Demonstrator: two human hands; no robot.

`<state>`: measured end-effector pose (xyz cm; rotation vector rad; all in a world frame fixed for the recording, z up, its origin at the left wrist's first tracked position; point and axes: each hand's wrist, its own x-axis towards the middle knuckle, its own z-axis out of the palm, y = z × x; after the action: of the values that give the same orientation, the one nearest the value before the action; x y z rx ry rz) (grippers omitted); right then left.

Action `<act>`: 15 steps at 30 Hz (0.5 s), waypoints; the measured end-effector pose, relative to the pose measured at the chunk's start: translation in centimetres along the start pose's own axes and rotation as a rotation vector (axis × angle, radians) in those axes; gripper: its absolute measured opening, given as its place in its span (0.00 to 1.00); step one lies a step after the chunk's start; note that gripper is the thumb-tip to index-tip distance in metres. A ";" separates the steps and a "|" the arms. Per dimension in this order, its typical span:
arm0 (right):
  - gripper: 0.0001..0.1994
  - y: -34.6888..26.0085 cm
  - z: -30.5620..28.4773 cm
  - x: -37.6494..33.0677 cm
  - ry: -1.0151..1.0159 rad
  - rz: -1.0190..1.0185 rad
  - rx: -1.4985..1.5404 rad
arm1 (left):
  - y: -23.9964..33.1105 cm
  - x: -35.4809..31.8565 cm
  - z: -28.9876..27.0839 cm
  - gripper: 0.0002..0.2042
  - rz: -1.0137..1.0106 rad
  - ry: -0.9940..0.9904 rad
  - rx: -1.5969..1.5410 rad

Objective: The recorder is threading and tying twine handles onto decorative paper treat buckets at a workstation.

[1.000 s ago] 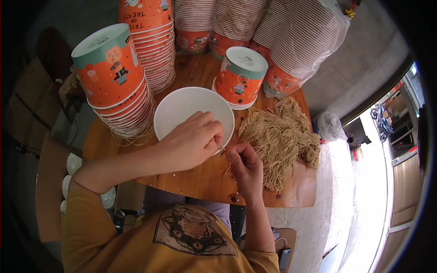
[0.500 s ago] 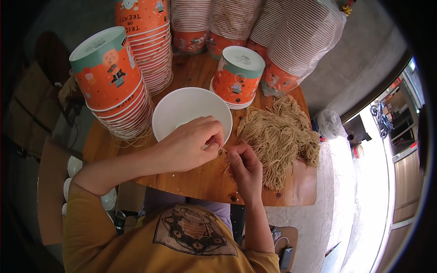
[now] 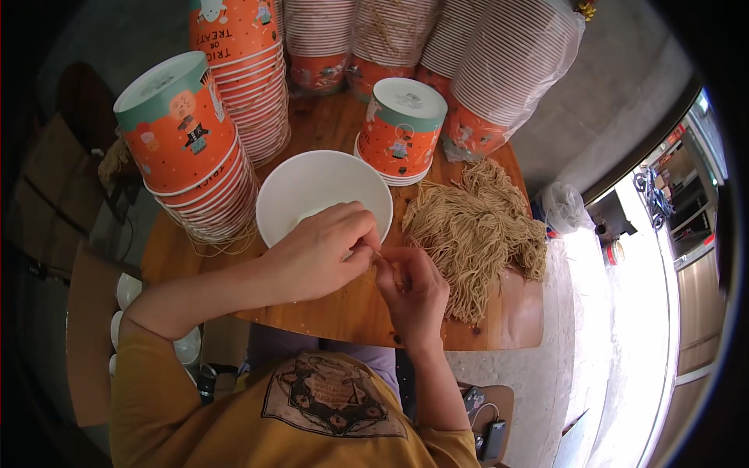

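Note:
My left hand [image 3: 316,249] is closed in a pinch over the near rim of a white-lined paper bucket [image 3: 281,191]. Its fingertips meet those of my right hand [image 3: 413,296], which is pinched too. Between them shows a thin bit of tan string [image 3: 378,253]; most of it is hidden by the fingers. A loose heap of tan strings [image 3: 476,242] lies on the table right of my right hand. Behind the open bucket, an orange and green paper bucket [image 3: 398,148] stands upside down on a few white rims.
The wooden table [image 3: 499,327] has a rounded front edge close to my body. At the left stand tall upside-down bucket stacks [image 3: 183,148] with strings hanging round them. Plastic-wrapped bucket stacks [image 3: 507,70] line the back. A phone [image 3: 493,439] on a cable lies low at the right.
My right hand has turned and its fingers have curled in closer to my left fingertips. The tan string end seen between them before is now mostly covered. The view has shifted slightly.

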<state>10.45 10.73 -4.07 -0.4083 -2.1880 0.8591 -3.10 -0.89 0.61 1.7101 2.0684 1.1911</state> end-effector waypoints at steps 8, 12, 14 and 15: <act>0.07 1.1 0.4 -1.3 -0.018 0.007 0.006 | -0.1 -0.1 -0.1 0.06 0.027 0.053 0.009; 0.07 1.2 0.9 -2.2 -0.041 0.129 0.120 | -0.5 -0.3 0.2 0.06 0.085 0.084 0.043; 0.08 2.0 1.5 -2.6 -0.047 0.217 0.182 | -1.0 0.0 0.3 0.07 0.100 0.087 0.050; 0.08 1.9 1.3 -2.6 -0.048 0.217 0.181 | -1.3 0.2 0.4 0.07 0.121 0.082 0.080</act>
<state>11.30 10.16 -7.37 -0.5462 -2.1128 1.1856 -3.86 -0.57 -0.45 1.8770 2.1128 1.2486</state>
